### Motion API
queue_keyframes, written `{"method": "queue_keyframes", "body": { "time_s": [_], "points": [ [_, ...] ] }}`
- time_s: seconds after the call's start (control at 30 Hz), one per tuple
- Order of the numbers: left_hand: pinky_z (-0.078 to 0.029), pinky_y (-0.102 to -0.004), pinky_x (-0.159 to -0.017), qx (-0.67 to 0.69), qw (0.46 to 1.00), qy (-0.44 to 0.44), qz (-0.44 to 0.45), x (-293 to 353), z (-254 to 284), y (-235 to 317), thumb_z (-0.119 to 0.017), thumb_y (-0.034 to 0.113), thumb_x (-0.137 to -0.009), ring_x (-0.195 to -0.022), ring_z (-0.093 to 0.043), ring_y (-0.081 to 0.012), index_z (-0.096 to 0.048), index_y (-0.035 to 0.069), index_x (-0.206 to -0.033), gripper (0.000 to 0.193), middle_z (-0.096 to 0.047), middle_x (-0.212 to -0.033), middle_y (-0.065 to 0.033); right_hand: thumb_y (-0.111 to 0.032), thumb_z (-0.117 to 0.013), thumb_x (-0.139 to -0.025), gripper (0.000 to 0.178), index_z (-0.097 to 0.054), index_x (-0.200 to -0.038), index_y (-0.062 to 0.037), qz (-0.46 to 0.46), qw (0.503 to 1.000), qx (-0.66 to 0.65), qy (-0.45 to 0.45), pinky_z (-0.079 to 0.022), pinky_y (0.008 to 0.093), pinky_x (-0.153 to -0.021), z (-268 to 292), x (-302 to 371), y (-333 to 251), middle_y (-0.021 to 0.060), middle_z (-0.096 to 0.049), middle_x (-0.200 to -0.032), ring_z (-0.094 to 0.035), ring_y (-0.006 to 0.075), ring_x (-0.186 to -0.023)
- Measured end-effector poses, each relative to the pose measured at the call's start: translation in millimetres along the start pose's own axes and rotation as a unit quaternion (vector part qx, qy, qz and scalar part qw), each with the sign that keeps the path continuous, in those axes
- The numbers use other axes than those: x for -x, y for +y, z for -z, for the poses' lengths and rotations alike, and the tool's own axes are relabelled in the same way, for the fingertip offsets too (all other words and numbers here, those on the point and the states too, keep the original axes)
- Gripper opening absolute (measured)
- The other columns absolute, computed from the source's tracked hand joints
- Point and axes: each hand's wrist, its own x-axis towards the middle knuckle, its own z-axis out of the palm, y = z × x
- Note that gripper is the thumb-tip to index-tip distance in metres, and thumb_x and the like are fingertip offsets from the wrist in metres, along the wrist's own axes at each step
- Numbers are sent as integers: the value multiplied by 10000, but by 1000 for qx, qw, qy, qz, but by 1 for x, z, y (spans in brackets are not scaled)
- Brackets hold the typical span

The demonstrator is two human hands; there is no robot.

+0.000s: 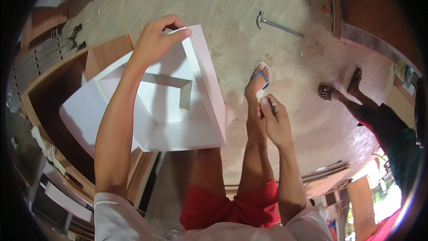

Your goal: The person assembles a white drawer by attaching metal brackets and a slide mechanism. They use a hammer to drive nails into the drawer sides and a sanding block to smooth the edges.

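A white open box [210, 89] made of panels stands tilted in front of me, with a rectangular recess showing inside it. My left hand [162, 35] is closed round its far top edge, thumb on the rim. To the right of the box, my right hand [277, 122] is held in the air above my leg. Its fingers are curled in a pinch, and a small dark and shiny thing shows between thumb and finger, too small to name. Left of the box, a flat white panel [82, 111] with a rounded corner lies partly behind my left forearm.
A brown wooden cabinet frame [33, 107] lies under the white panel at the left. Beyond my foot, a claw hammer [281, 27] rests on the concrete floor [223, 0]. Another person in sandals [327, 92] is at the right. A large wooden piece [379, 13] stands at the far right.
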Motion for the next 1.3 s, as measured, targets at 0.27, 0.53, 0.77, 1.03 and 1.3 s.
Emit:
{"method": "queue_keyframes", "body": {
  "time_s": [0.27, 0.53, 0.77, 1.03, 1.3],
  "points": [
    [-517, -362, -724, -103, 941, 294, -132, 9, -49, -21, -820, 223, -871, -802, -692, -237, -722, 51, -902, 200, -737, -875, -71, -194, -707, -993, 304, -659, -1172, 48, 66, 962, 265, -3, -523, 385, -720, 0, 50, -9, 157, -624, -847, -621, 254, -751],
    [-453, -456, -1002, -6, 936, 329, -126, 18, -60, -17, -870, 202, -798, -904, -703, -256, -705, 108, -945, 241, -751, -928, -34, -204, -733, -979, 504, -635, -1417, 27, -9, 937, 341, -74, -507, 336, -693, 9, 84, -9, 129, -667, -908, -599, 195, -728],
    [-380, -595, -1056, -77, 844, 530, -5, 34, -103, 9, -829, 249, -895, -1170, -623, -349, -639, 100, -1200, 389, -703, -1159, -141, -238, -596, -1097, 515, -548, -1537, 25, 81, 905, 408, -93, -502, 350, -868, 2, 41, -48, 163, -654, -993, -621, 237, -894],
    [-503, -574, -920, 208, 855, 427, 208, 23, -135, 21, -663, 395, -1045, -1063, -645, -466, -619, -45, -1192, 466, -663, -1124, -252, -287, -704, -1051, 501, -645, -1478, -34, 226, 925, 248, -178, -480, 318, -814, -48, -125, -127, 72, -647, -968, -566, 161, -862],
    [-577, -460, -859, 259, 853, 421, 167, 20, -126, 23, -663, 248, -1043, -961, -743, -366, -690, -19, -1204, 313, -762, -1067, -210, -246, -660, -1086, 448, -646, -1512, -107, 169, 923, 193, -287, -460, 282, -961, -61, -192, -130, 19, -659, -1073, -571, 120, -1024]
  ]
}}
